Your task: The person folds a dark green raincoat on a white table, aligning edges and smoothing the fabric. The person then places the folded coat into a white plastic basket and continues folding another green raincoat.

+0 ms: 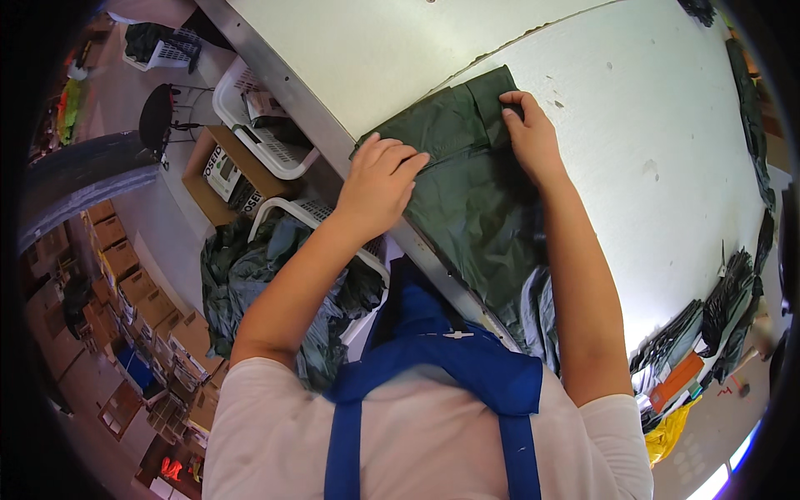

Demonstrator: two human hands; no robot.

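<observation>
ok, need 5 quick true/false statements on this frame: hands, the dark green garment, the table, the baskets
1. Both hands rest on the dark green fabric garment. True: left hand and right hand both press on it.
2. The garment lies on a wide white table. True.
3. The right hand holds scissors. False: it holds no tool, its fingers lie on the garment's top edge.
4. The white plastic baskets sit on the table. False: they sit beside it, below its metal edge.
5. The person wears a red apron. False: the blue apron has blue straps over a white shirt.
</observation>
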